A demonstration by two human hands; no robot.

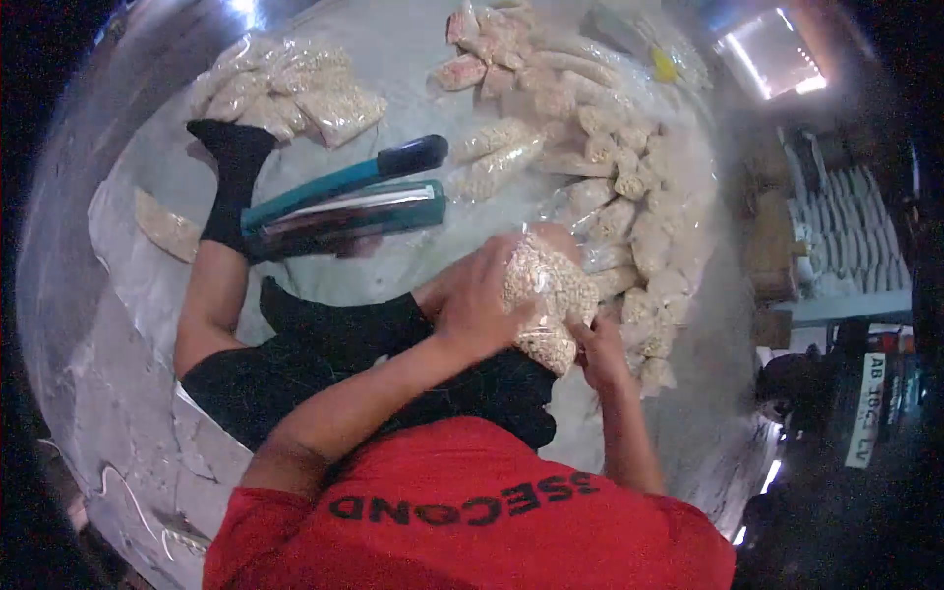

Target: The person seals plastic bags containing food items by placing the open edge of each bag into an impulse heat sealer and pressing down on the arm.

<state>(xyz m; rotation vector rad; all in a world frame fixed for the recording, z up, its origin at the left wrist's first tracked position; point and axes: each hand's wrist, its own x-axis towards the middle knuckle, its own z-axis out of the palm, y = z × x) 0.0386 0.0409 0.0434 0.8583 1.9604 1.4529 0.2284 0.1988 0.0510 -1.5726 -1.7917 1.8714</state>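
Note:
A clear plastic bag of small pale snack pieces (553, 295) rests above my lap, between my two hands. My left hand (482, 305) grips it from the left side, fingers curled against the plastic. At the bag's lower right edge, my right hand (598, 352) pinches the film between thumb and fingers. Beyond my bent legs lies a teal impulse sealer (344, 197) with a dark handle, its arm raised at a narrow angle, close to my sock-covered foot.
Several filled bags (619, 177) lie heaped along the right of the pale floor sheet (393, 88). Another pile of filled bags (285, 88) sits at the upper left. A flat bag (165, 226) lies at the left. A motorcycle's plate (865, 408) shows at the far right.

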